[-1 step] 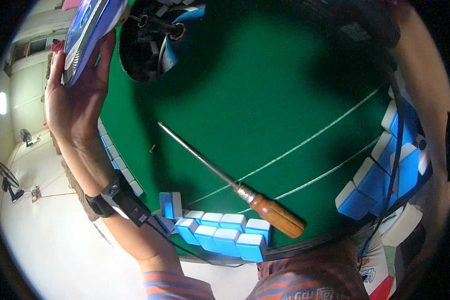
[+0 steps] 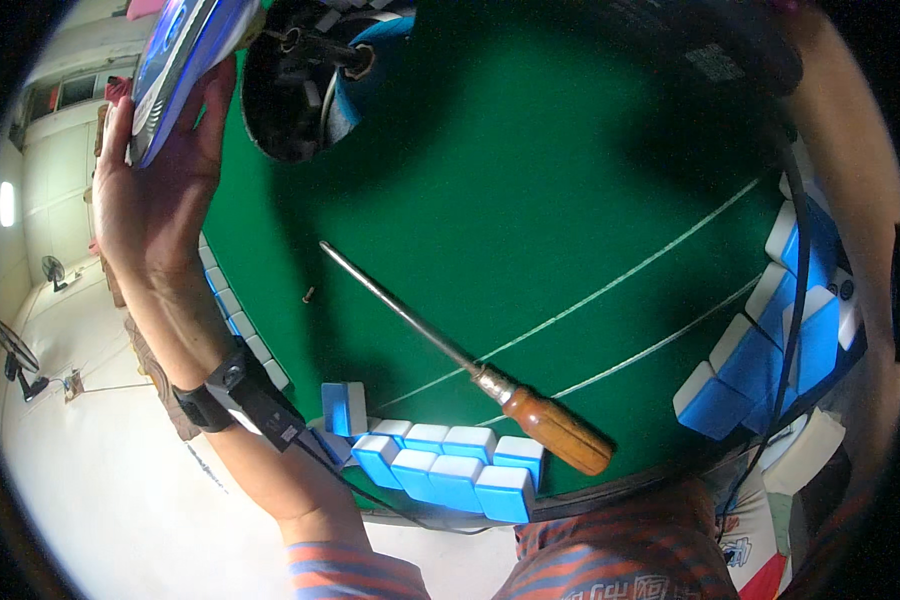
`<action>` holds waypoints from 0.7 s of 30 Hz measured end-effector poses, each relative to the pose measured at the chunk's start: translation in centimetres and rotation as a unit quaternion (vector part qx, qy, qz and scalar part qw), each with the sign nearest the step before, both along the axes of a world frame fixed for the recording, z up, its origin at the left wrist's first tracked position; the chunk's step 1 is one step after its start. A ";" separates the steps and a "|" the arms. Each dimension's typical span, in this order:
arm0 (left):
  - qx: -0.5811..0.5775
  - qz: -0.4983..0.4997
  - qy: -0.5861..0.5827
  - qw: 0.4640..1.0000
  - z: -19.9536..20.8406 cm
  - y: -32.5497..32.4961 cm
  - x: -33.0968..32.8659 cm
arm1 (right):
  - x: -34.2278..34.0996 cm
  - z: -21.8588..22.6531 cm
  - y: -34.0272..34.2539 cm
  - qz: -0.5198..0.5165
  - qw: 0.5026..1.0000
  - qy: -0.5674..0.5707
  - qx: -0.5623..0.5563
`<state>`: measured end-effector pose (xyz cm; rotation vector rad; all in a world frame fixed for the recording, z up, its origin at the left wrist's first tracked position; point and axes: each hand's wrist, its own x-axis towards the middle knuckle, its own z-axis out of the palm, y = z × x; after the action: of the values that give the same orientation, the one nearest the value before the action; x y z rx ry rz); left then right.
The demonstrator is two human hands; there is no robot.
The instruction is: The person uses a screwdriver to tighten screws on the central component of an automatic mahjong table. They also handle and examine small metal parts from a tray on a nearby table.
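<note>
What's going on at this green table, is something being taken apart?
A person's left hand props up a blue and white curved cover at the table's far left edge. Beside it stands a dark round part with a shaft and wires showing. A long screwdriver with a wooden handle lies untouched on the green table, a small screw near its tip. Blue and white tiles sit along the near edge. The right hand's grip is hidden.

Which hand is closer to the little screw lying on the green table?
Left. The left hand is raised just up-left of the small screw, holding a blue-and-white panel. The right arm runs along the far right edge, its hand unseen.
</note>
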<state>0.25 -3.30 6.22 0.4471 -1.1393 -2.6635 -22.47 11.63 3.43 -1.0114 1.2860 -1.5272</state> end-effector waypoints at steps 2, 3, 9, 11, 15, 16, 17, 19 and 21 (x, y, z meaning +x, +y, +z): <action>-0.034 0.005 -0.005 0.999 0.0 -0.2 0.0 | 0.1 0.1 0.0 0.004 1.000 0.000 -0.003; -0.040 0.012 -0.011 0.999 -0.3 -0.1 0.0 | 0.1 0.1 0.1 0.007 1.000 0.001 -0.003; -0.082 0.078 -0.051 0.992 -1.7 1.5 -0.5 | 0.4 0.0 0.3 0.016 1.000 0.009 0.000; -0.081 0.088 -0.061 0.991 -1.9 1.7 -0.6 | 0.4 -0.1 0.4 0.017 1.000 0.011 0.001; -0.090 0.062 -0.049 0.993 -1.4 1.4 -0.2 | 1.0 0.3 0.4 0.017 1.000 0.015 0.003; -0.082 0.054 -0.045 0.994 -1.2 1.3 0.0 | 1.2 0.5 0.3 0.015 1.000 0.018 0.006; -0.084 0.057 -0.044 0.994 -1.0 1.2 0.2 | 1.4 0.6 0.2 0.015 1.000 0.017 0.005; -0.095 0.095 -0.066 0.989 -1.5 1.5 -0.3 | 1.2 0.2 0.1 0.010 1.000 0.018 0.011; -0.099 0.106 -0.067 0.987 -1.8 2.1 -0.7 | 1.2 0.0 0.2 0.009 1.000 0.023 0.010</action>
<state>-0.43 -1.24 4.41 0.6792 -1.2981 -2.3414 -21.22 11.79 3.47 -1.0470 1.3182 -1.4832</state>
